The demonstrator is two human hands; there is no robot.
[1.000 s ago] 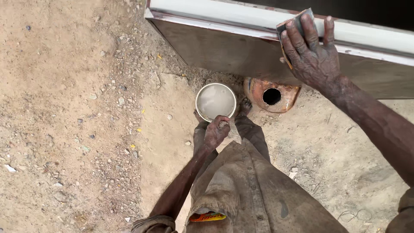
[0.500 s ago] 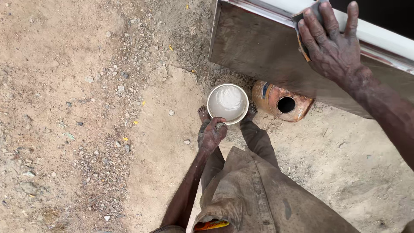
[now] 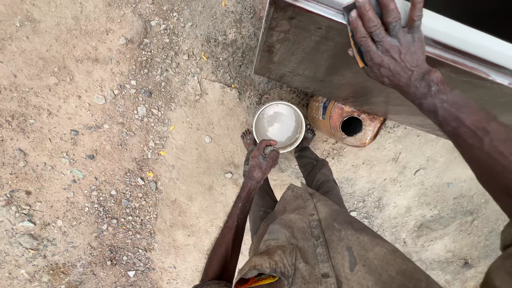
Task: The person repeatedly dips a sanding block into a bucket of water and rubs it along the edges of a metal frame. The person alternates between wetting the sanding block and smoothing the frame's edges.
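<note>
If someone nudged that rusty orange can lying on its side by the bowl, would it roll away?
The rusty orange cylindrical can lies on its side, so it could roll, though the gritty dirt ground would probably stop it soon. Its dark open hole suggests it is hollow, so likely light. The rusted metal looks stiff, with a rough, non-slippery surface.

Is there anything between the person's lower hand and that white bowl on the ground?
Nothing visible. The left hand is closed on something small and sits right at the near rim of the white bowl, with no object between them. The rusty can lies beside the bowl.
</note>
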